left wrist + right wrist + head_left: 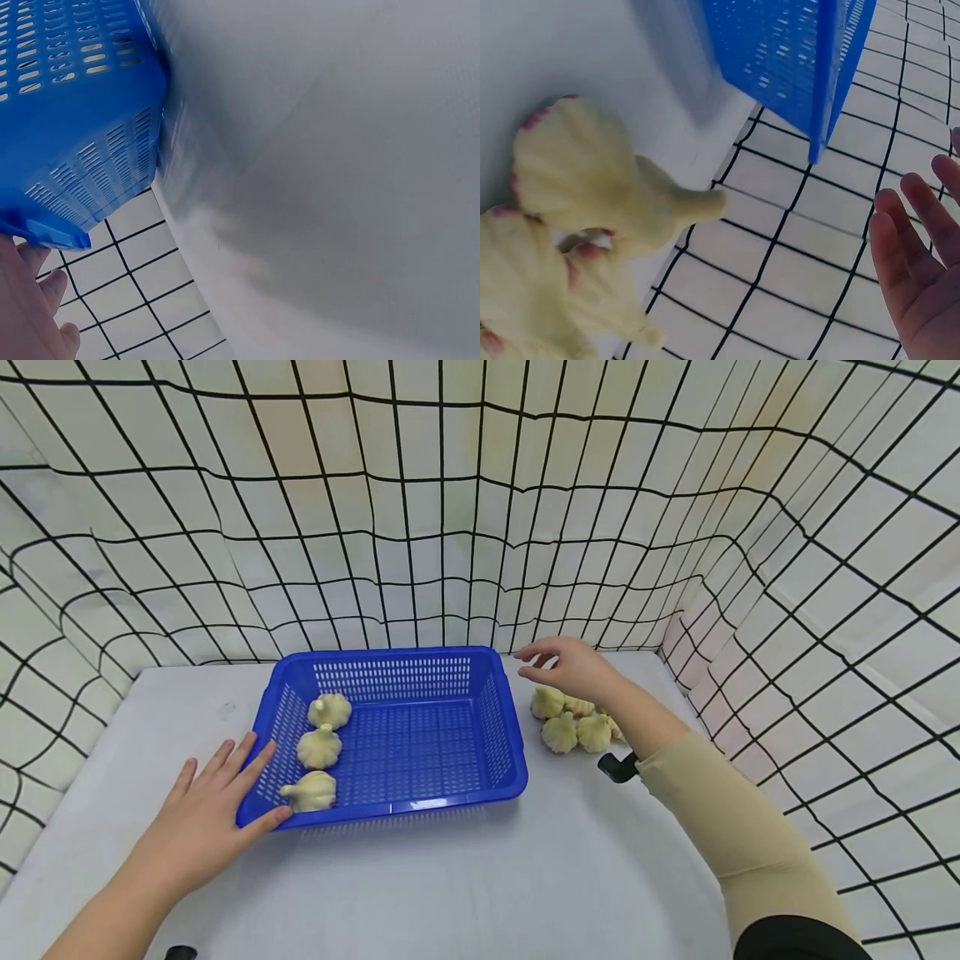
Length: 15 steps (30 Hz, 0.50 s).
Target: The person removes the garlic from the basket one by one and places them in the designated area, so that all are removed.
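Head view: From where I stand, a blue basket [412,743] sits on the white desk [465,893], wire grid [442,510] behind. Three garlic bulbs [318,747] line its left end; a garlic pile [558,733] lies just outside its right side, partly hidden by the forearm. Left hand [206,822] spread wide at the basket's left edge, gripping nothing. Right hand [573,668] above the pile's far side, near the basket's right rim; grip part-open, gap between thumb and fingers, nothing in it. Possible trouble: the sleeve [712,810] or the black piece [618,768] at that wrist dips and knocks bulbs; round sides could set them rolling.

Left wrist view: Fingertips at the basket's rim, no closed grip; thumb out of sight. Pressing hard here might tip or skid the basket, I'd judge, since the bulbs weigh on this same end.

Right wrist view: Several bulbs close by, bodies touching, stems pointing out. Fingers apart from them, hand loosely open. Bulbs packed this tight could drag a neighbour if one is pulled by the stem. Basket wall stands upright beyond; a low crossing would likely clip its rim.
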### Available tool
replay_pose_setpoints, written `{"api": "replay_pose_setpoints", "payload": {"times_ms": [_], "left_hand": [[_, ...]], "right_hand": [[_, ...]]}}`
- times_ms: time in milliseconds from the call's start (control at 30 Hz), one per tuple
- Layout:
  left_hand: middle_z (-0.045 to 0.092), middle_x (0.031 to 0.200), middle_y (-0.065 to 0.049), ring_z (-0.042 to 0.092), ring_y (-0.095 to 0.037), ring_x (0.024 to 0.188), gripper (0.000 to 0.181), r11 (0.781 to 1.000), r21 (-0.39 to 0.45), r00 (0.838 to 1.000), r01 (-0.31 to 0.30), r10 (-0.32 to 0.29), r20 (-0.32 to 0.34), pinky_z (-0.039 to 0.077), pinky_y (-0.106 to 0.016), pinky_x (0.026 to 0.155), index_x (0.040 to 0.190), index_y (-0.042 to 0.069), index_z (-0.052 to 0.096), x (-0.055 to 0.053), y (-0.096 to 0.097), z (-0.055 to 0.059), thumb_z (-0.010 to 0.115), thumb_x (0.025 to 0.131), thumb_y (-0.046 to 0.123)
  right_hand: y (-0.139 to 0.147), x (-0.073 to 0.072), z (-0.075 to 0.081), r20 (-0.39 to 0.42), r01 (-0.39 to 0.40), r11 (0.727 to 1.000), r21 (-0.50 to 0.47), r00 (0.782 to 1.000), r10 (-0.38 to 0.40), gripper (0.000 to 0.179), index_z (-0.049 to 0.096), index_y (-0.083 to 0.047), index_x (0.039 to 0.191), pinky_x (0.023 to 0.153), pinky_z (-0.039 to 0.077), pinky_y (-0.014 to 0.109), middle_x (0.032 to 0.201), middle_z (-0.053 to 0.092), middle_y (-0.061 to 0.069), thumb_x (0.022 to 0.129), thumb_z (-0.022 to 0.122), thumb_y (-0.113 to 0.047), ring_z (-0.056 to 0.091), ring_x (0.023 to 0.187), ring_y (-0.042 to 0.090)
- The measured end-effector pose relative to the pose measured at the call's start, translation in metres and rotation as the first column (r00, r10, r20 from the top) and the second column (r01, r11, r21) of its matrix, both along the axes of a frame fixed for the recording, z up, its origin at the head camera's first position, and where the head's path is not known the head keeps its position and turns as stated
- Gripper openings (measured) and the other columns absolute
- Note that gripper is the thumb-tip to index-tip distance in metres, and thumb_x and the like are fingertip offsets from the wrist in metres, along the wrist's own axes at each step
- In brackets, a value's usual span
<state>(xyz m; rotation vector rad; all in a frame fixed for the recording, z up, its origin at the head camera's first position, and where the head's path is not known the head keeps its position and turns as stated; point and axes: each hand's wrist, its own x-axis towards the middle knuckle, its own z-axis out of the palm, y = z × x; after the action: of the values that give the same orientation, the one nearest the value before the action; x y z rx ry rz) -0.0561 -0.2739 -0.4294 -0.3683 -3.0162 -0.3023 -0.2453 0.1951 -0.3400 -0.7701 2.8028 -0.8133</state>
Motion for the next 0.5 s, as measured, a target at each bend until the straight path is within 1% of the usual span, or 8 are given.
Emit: {"api": "replay_pose_setpoints", "payload": {"times_ms": [100, 267, 500], "left_hand": [[0.014, 0.163, -0.024, -0.004, -0.041, 0.15, 0.092, 1.0, 0.006, 1.0, -0.004, 0.004, 0.007, -0.023, -0.054, 0.113, 0.159, 0.01, 0.018, 0.001, 0.001, -0.001, 0.056, 0.093, 0.062], [0.011, 0.163, -0.023, -0.008, -0.039, 0.15, 0.09, 1.0, 0.029, 1.0, 0.006, -0.006, 0.017, -0.024, -0.052, 0.112, 0.16, 0.012, 0.018, 0.001, -0.002, -0.002, 0.057, 0.094, 0.059], [0.012, 0.164, -0.022, -0.01, -0.037, 0.15, 0.09, 0.999, 0.034, 1.0, 0.018, -0.019, 0.025, -0.025, -0.052, 0.112, 0.16, 0.013, 0.017, 0.0, -0.007, -0.003, 0.058, 0.093, 0.058]], "right_hand": [[-0.013, -0.002, 0.004, -0.017, -0.041, 0.999, 0.02, 0.999, 0.042, 0.035, 0.07, -0.019, 0.125, 0.083, 0.054, 0.034, 0.117, 0.07, -0.003, 0.095, 0.067, -0.036, 0.062, 0.102, 0.013], [-0.036, -0.005, 0.01, -0.021, -0.102, 0.992, 0.078, 0.994, 0.104, 0.032, 0.07, -0.023, 0.124, 0.082, 0.054, 0.031, 0.115, 0.068, -0.004, 0.096, 0.067, -0.035, 0.062, 0.101, 0.013], [-0.07, -0.006, 0.013, -0.01, -0.215, 0.971, 0.107, 0.976, 0.218, 0.028, 0.072, -0.024, 0.121, 0.084, 0.053, 0.026, 0.118, 0.067, -0.004, 0.096, 0.067, -0.034, 0.062, 0.099, 0.009]]}}
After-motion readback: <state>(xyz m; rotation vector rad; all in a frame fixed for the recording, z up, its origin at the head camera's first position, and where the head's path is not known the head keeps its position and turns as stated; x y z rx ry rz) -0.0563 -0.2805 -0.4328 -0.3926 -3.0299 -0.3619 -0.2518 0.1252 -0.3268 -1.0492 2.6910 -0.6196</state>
